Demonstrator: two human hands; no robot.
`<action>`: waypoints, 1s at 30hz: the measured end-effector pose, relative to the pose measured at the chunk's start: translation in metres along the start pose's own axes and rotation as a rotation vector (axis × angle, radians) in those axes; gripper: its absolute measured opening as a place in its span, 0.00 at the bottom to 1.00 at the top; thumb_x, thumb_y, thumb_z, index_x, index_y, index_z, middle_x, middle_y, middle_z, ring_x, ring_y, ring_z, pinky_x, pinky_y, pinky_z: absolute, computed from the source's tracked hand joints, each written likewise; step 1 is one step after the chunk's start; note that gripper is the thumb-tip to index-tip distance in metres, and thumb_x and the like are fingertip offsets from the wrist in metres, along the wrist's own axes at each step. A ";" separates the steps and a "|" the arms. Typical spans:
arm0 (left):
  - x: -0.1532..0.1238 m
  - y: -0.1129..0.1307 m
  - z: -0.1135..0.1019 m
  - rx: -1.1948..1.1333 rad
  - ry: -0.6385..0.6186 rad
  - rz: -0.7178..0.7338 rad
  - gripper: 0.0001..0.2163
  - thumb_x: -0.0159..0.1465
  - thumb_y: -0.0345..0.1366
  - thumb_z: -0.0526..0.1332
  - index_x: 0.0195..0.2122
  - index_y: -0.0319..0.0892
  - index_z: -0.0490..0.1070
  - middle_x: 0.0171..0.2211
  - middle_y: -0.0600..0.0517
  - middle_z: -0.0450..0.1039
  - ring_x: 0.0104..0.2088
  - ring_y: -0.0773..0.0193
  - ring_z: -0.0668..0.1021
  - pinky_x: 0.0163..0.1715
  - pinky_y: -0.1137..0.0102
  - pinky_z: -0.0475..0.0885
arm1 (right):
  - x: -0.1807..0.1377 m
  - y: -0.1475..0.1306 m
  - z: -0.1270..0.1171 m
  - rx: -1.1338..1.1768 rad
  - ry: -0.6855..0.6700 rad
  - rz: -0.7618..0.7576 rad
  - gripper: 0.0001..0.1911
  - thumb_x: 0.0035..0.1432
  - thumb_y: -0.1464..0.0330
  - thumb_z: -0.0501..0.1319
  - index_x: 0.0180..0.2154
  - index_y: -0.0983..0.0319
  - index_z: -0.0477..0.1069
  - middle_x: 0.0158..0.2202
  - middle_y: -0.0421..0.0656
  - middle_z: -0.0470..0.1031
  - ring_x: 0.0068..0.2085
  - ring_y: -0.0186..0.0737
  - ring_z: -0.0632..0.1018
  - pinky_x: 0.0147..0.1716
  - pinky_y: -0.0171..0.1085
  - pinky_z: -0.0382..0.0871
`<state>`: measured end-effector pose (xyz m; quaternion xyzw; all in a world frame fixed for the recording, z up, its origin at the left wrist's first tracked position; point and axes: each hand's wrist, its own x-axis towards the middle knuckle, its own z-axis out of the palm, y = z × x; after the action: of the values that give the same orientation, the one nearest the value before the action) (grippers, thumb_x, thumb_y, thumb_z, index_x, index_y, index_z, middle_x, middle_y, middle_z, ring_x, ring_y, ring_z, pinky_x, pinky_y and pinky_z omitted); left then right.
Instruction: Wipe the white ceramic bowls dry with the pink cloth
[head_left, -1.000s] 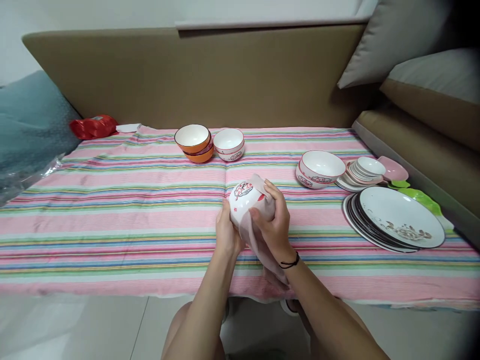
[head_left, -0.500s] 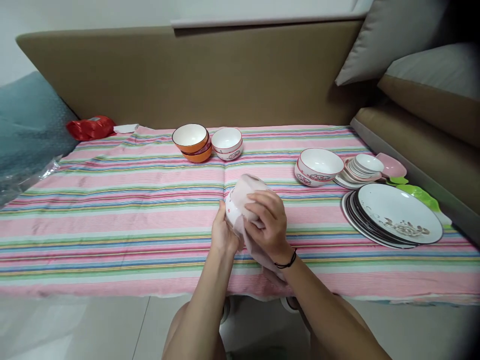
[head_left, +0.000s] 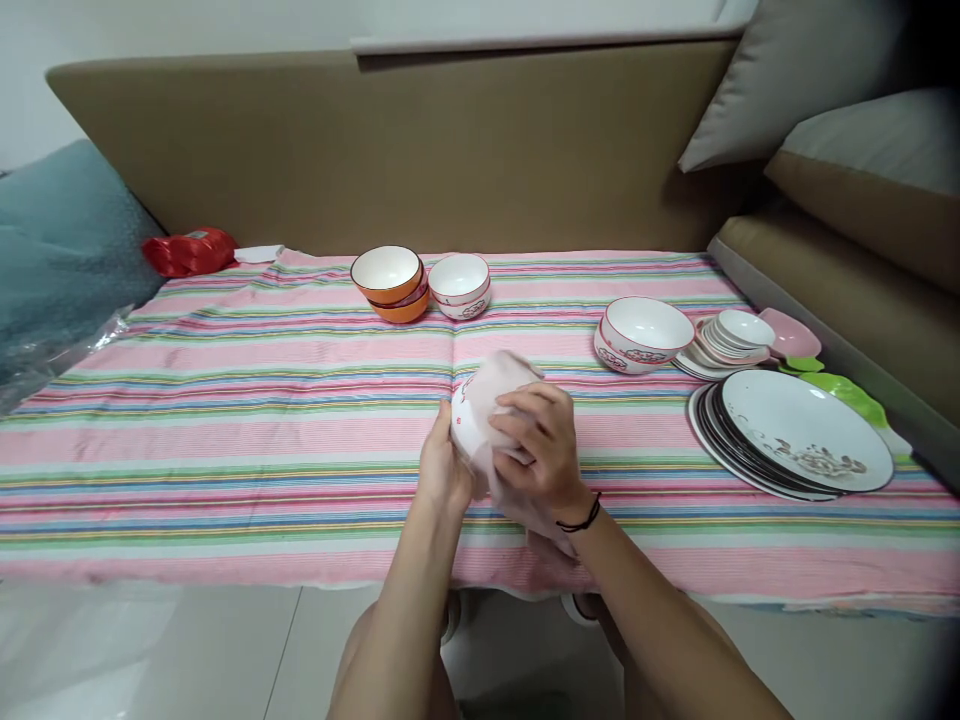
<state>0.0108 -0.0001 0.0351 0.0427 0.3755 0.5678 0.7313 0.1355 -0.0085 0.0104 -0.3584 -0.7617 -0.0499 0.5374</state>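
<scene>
So your left hand (head_left: 444, 465) is cupped under and around the near left side of the white bowl (head_left: 466, 428), gripping it up over the striped cover with its outside facing you. Your right hand (head_left: 544, 440) has its fingers curled on the pale pinkish cloth (head_left: 499, 385), pressing it onto the bowl — can't tell if any fingertip touches the bowl directly.

What's changed: a second ago the flower print was in plain view with the cloth off to the right side. Now the cloth is spread over the top and most of the print is hidden, so I'd say the rubbing has shifted onto that face. The cloth also blocks any check of the surface under it, and its loose end hangs below your right wrist.

Further out, the orange bowl stack (head_left: 401, 295) and the smaller white bowls (head_left: 460, 290) sit side by side beyond your hands. Off right you've got larger red-rimmed bowls (head_left: 645, 335), small dishes (head_left: 742, 328) and a plate stack (head_left: 806, 430) — pretty crowded together, but well apart from your hands, so nothing's really boxing you in.
</scene>
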 end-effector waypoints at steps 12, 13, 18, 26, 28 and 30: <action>0.004 -0.010 0.001 -0.150 -0.073 0.054 0.23 0.70 0.46 0.48 0.49 0.33 0.73 0.40 0.43 0.80 0.44 0.57 0.80 0.50 0.66 0.73 | 0.003 -0.018 0.022 0.116 0.173 0.396 0.18 0.62 0.68 0.56 0.53 0.56 0.65 0.56 0.46 0.68 0.59 0.48 0.67 0.59 0.55 0.61; 0.006 -0.012 0.000 -0.161 -0.088 0.066 0.23 0.70 0.46 0.47 0.49 0.33 0.73 0.41 0.43 0.79 0.45 0.56 0.80 0.51 0.65 0.72 | 0.002 -0.018 0.024 0.108 0.169 0.408 0.19 0.63 0.68 0.55 0.56 0.56 0.63 0.59 0.47 0.66 0.61 0.48 0.65 0.60 0.56 0.59; 0.016 -0.011 -0.003 -0.201 -0.091 0.122 0.24 0.70 0.48 0.46 0.54 0.38 0.72 0.41 0.45 0.80 0.43 0.58 0.80 0.52 0.65 0.71 | -0.009 -0.018 0.025 0.097 0.031 0.405 0.27 0.65 0.71 0.50 0.64 0.57 0.52 0.68 0.47 0.51 0.68 0.48 0.54 0.64 0.58 0.54; 0.019 0.001 -0.003 -0.214 -0.027 0.137 0.24 0.71 0.46 0.44 0.58 0.38 0.67 0.44 0.43 0.79 0.48 0.58 0.78 0.52 0.65 0.71 | -0.016 -0.032 0.018 0.050 0.000 0.421 0.32 0.64 0.76 0.48 0.67 0.55 0.46 0.67 0.43 0.53 0.67 0.43 0.57 0.64 0.50 0.60; 0.020 0.004 -0.003 -0.196 -0.024 0.128 0.24 0.71 0.45 0.43 0.58 0.38 0.67 0.44 0.44 0.79 0.47 0.58 0.79 0.51 0.64 0.72 | -0.014 -0.036 0.018 0.024 -0.010 0.401 0.33 0.64 0.75 0.49 0.68 0.56 0.43 0.68 0.44 0.52 0.67 0.44 0.57 0.63 0.49 0.61; 0.021 0.008 -0.004 -0.169 -0.033 0.132 0.23 0.71 0.44 0.43 0.58 0.37 0.67 0.44 0.44 0.79 0.47 0.59 0.79 0.50 0.65 0.73 | -0.013 -0.037 0.017 0.019 -0.022 0.391 0.34 0.64 0.75 0.50 0.68 0.57 0.42 0.68 0.46 0.51 0.67 0.45 0.56 0.63 0.50 0.61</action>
<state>0.0035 0.0190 0.0253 0.0148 0.3103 0.6436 0.6995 0.1019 -0.0344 0.0034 -0.4948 -0.6840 0.0666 0.5318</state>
